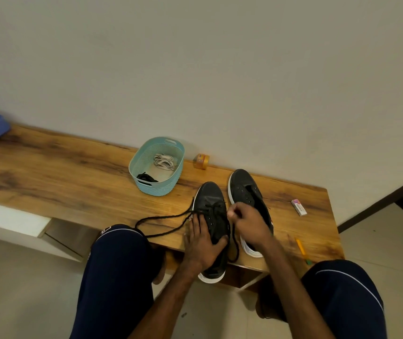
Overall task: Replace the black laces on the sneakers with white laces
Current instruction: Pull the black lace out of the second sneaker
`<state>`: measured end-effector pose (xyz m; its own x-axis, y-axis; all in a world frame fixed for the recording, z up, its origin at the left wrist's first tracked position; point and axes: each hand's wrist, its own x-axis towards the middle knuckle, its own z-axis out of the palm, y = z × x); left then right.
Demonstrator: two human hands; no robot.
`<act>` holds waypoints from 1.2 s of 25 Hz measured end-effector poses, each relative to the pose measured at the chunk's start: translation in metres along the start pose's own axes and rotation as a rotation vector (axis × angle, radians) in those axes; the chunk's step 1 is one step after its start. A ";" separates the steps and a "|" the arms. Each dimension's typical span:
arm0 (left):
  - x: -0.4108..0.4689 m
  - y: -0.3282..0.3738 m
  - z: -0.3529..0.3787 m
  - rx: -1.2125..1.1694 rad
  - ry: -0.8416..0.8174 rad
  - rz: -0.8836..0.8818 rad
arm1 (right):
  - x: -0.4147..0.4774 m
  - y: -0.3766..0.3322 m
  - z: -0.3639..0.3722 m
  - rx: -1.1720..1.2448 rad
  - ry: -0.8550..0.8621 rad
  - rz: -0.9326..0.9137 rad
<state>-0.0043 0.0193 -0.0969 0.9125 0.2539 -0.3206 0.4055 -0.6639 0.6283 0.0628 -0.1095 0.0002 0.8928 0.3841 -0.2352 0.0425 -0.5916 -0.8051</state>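
Head view. Wooden counter [73, 172] against a pale wall. Two black sneakers lie side by side, toes to the wall.

Left hand [202, 243] rests on the near sneaker [211, 199], grip spread, fingers straight along its left side, thumb across the top.

Right hand [249, 223] sits over the eyelets, grip pinching the black lace [166, 216]. The lace is partly threaded; one end loops left across the counter, the other hangs off the front edge.

Far sneaker [242, 184] lies just to the right, unlaced.

Behind them a teal basket [132, 165] holds white laces [163, 161] and a second black lace [146, 177]. An orange tape roll [201, 161] sits beside the basket. An eraser [299, 207] and a pencil [300, 247] lie at right.
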 end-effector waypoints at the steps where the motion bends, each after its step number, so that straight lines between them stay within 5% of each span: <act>1: 0.000 0.000 0.001 -0.002 0.008 -0.002 | -0.007 -0.004 -0.022 0.260 -0.074 -0.049; 4: 0.000 0.002 0.003 0.005 0.013 -0.001 | -0.024 -0.007 -0.074 0.885 -0.099 -0.210; 6: -0.001 0.002 0.002 0.010 0.022 -0.003 | -0.026 -0.005 -0.082 0.988 0.018 -0.197; 12: -0.013 0.015 -0.011 0.067 0.054 -0.049 | 0.005 -0.011 -0.034 0.706 0.236 0.071; 15: -0.008 0.023 -0.039 0.165 0.302 0.006 | 0.017 -0.012 -0.027 0.623 0.439 0.029; 18: 0.009 0.028 -0.066 0.154 0.361 0.164 | 0.011 0.001 -0.023 0.127 0.547 -0.068; 20: 0.016 0.031 -0.067 0.177 0.199 0.220 | 0.002 0.007 -0.011 -0.206 0.432 -0.163; 24: 0.019 0.031 -0.056 0.148 0.017 0.183 | -0.015 0.012 0.025 -0.461 -0.163 -0.133; 27: 0.023 0.030 -0.060 0.081 0.013 0.155 | -0.020 0.019 0.040 -0.647 -0.062 -0.153; 30: 0.017 0.031 -0.059 0.202 -0.027 0.172 | -0.020 0.022 0.045 -0.541 0.030 -0.093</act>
<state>0.0271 0.0444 -0.0411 0.9642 0.1078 -0.2422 0.2231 -0.8233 0.5219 0.0252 -0.0981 -0.0374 0.8865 0.4364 -0.1540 0.3393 -0.8393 -0.4248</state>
